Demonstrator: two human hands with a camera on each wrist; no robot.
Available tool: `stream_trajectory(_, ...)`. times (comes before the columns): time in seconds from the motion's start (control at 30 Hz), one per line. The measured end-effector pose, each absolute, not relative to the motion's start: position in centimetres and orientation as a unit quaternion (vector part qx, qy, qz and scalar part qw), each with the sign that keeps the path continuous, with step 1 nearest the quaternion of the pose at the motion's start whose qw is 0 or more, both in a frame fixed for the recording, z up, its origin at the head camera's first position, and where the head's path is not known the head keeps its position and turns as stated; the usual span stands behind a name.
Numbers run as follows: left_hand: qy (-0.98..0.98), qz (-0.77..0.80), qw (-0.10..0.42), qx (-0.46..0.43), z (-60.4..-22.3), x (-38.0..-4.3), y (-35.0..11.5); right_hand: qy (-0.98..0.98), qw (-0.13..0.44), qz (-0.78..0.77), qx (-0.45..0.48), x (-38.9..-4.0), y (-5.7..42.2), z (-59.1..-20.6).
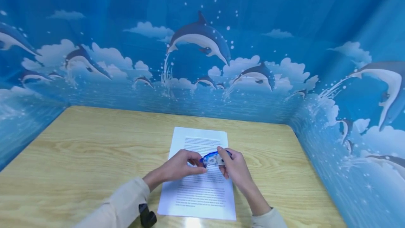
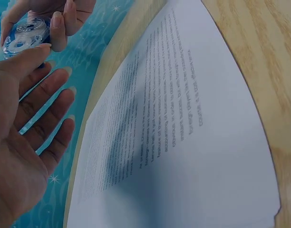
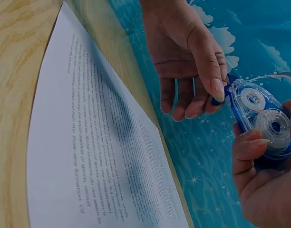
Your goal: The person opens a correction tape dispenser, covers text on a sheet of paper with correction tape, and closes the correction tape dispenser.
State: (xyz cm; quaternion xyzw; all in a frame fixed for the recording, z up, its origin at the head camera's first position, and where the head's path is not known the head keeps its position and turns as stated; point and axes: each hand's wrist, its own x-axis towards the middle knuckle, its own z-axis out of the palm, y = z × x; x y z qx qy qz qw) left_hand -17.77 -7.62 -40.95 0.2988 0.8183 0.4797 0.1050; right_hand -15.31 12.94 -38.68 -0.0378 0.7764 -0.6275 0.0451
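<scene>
A correction tape (image 1: 211,160) with a blue and clear casing is held up over a printed sheet of paper (image 1: 197,200). My right hand (image 1: 238,170) grips its body at the wide end. With thumb and forefinger, my left hand (image 1: 181,167) pinches the narrow blue tip; its other fingers lie loosely extended. Two white reels show through the clear side of the correction tape (image 3: 266,121) in the right wrist view. The left wrist view has only part of the correction tape (image 2: 25,35), partly behind my left thumb.
The paper lies on a wood-grain table (image 1: 104,150), lengthwise away from me. A blue curtain with dolphins (image 1: 202,41) stands round the table's back and sides. Something black (image 1: 147,215) sits at my left sleeve.
</scene>
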Motion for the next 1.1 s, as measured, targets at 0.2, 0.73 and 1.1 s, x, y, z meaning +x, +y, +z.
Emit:
stream_trajectory(0.2, 0.813, 0.500, 0.112, 0.276, -41.1, -17.5, -7.2, 0.778, 0.046, -0.625, -0.048, -15.1, 12.8, -39.0)
stream_trajectory(0.73, 0.819, 0.499, 0.090, 0.267, -41.9, -17.5, -7.0, 0.778, 0.049, -0.625, -0.033, -14.8, 12.9, -39.4)
stream_trajectory(1.1, 0.947, 0.197, -0.021, 0.253, -43.0, -18.5, -11.7, 0.785, 0.027, -0.619, -0.008, -15.0, 13.9, -39.7)
